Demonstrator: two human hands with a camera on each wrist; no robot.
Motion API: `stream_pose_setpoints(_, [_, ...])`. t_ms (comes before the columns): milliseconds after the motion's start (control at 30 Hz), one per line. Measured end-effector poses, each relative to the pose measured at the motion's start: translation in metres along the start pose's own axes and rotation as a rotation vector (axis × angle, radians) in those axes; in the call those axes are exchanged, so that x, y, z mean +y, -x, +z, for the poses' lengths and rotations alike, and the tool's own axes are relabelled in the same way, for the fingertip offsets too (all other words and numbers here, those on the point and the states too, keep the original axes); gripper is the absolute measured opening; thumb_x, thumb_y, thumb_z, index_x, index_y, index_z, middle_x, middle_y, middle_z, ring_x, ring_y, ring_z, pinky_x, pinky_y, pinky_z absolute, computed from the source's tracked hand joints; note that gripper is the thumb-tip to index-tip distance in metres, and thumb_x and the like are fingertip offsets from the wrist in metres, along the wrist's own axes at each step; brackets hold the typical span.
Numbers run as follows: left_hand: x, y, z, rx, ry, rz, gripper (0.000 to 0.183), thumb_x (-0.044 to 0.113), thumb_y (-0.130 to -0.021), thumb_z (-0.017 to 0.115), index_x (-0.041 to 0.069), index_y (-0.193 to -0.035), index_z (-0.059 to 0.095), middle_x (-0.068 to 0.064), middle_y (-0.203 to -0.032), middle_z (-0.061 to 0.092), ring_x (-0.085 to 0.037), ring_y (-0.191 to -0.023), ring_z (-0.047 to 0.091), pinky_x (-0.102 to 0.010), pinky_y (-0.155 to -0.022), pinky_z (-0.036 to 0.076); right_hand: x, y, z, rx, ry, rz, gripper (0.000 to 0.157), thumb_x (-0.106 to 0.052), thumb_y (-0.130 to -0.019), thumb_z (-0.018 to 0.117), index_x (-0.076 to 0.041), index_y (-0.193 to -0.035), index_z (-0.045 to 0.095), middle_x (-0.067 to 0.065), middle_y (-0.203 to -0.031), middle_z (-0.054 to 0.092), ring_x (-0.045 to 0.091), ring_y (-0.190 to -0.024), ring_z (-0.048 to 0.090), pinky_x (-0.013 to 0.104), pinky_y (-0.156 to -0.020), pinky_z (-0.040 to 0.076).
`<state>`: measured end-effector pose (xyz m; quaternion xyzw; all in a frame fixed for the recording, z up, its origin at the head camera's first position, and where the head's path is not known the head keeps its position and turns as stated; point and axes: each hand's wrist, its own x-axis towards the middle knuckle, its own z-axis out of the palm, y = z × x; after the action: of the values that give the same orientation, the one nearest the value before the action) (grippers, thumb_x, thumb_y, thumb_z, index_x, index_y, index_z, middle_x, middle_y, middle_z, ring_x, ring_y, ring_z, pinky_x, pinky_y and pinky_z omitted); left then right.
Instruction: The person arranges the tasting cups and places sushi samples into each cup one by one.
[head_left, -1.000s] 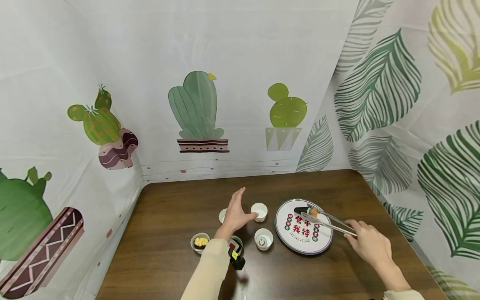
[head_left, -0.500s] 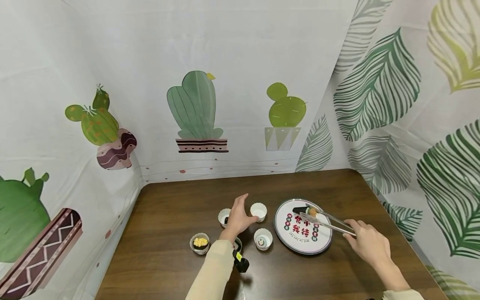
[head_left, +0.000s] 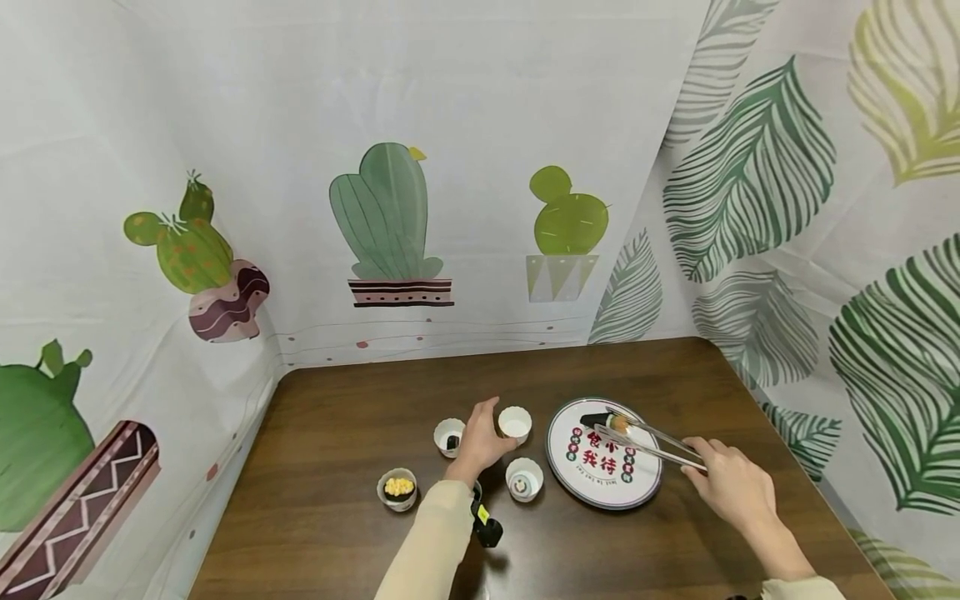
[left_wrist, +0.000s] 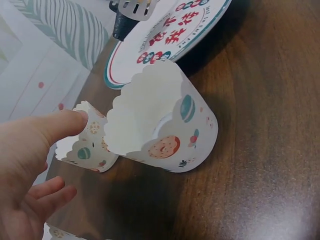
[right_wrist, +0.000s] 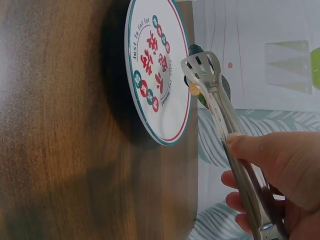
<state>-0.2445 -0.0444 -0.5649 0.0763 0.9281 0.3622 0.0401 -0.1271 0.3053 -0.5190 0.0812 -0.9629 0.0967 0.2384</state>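
Note:
My left hand is beside a white paper baking cup, fingers spread, thumb in front of the cup's side; whether it touches the cup I cannot tell. My right hand grips metal tongs. Between the tongs' slotted ends is a dark, seaweed-wrapped sushi piece with an orange end. It is over the far part of a round white plate with red lettering. In the right wrist view, the slotted end partly covers the sushi.
Nearer me, another paper cup holds a pale round piece. To the left, one cup contains something dark, another a yellow-topped sushi. A black wrist camera sits on my left wrist. Patterned cloth hangs behind the wooden table.
My left hand has moved right and slightly nearer me, closer to the far paper cup, uncovering the dark piece in the left cup. The tongs stay over the plate with the sushi.

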Motion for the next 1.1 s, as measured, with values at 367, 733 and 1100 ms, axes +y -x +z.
stream_pose_setpoints(367, [-0.003, -0.002, 0.005, -0.024, -0.005, -0.015, 0.081, 0.026, -0.070, 0.078, 0.007, -0.137, 0.038, -0.015, -0.137, 0.042, -0.035, -0.119, 0.047, -0.046, -0.091, 0.043, -0.002, 0.000, -0.001, 0.014, 0.000, -0.013, 0.039, -0.016, -0.061, 0.079, -0.009, -0.096, 0.064, 0.007, -0.069, 0.058, 0.029, -0.054, 0.054, 0.037, -0.041, 0.036])
stream_pose_setpoints(733, [0.000, -0.006, 0.007, -0.038, 0.002, -0.033, 0.080, 0.024, -0.068, 0.080, 0.008, -0.136, 0.041, -0.016, -0.133, 0.045, -0.034, -0.116, 0.049, -0.045, -0.090, 0.044, -0.003, 0.000, -0.001, 0.012, 0.000, -0.013, 0.039, -0.016, -0.061, 0.080, -0.009, -0.096, 0.064, 0.007, -0.070, 0.058, 0.028, -0.054, 0.054, 0.036, -0.041, 0.036])
stream_pose_setpoints(1100, [-0.001, -0.008, 0.011, -0.014, -0.021, -0.021, 0.075, 0.027, -0.069, 0.078, 0.006, -0.132, 0.044, -0.015, -0.126, 0.050, -0.032, -0.112, 0.051, -0.044, -0.087, 0.045, -0.005, -0.002, -0.001, 0.015, -0.008, -0.025, 0.040, -0.015, -0.060, 0.079, -0.008, -0.096, 0.064, 0.006, -0.071, 0.059, 0.026, -0.055, 0.053, 0.035, -0.043, 0.036])
